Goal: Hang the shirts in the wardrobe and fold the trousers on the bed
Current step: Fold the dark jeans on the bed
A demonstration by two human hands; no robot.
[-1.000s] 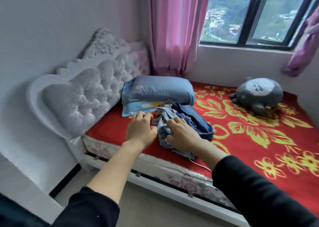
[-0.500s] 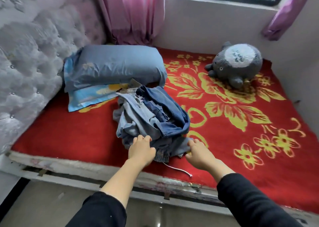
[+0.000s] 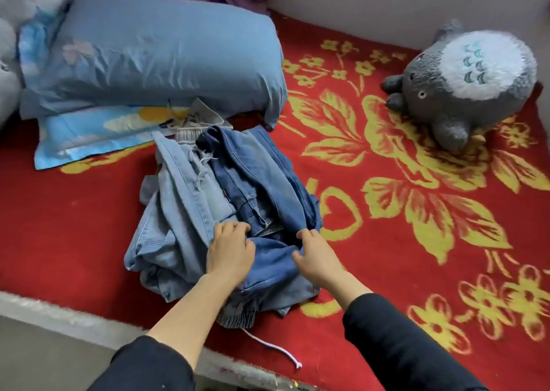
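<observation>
At the far left, a tufted headboard (image 3: 9, 72) is cut off by the frame edge. Beside it we count two pillows, a plain blue pillow (image 3: 154, 54) lying on top of a patterned pillow (image 3: 89, 134), of which only the near edge shows.

The trousers sit in one crumpled heap on the red blanket (image 3: 74, 212), near the pale front edge of the bed (image 3: 35, 307) and just in front of the pillows. We can separate two shades, the light blue trousers (image 3: 175, 212) on the left and the dark blue trousers (image 3: 253, 176) on the right. An elastic waistband at the back and a gathered cuff at the front suggest more pairs, but we cannot tell how many.

Both hands are on the near part of the heap. The left hand (image 3: 230, 252) has its fingers curled into a fold of the dark blue trousers. The right hand (image 3: 317, 259) bunches the same cloth under bent fingers with the thumb spread out. Both fingertips are partly buried in the fabric.

One white cord (image 3: 270, 347) trails from under the heap towards the bed edge. One grey plush toy (image 3: 464, 87) lies well apart at the far right.
</observation>
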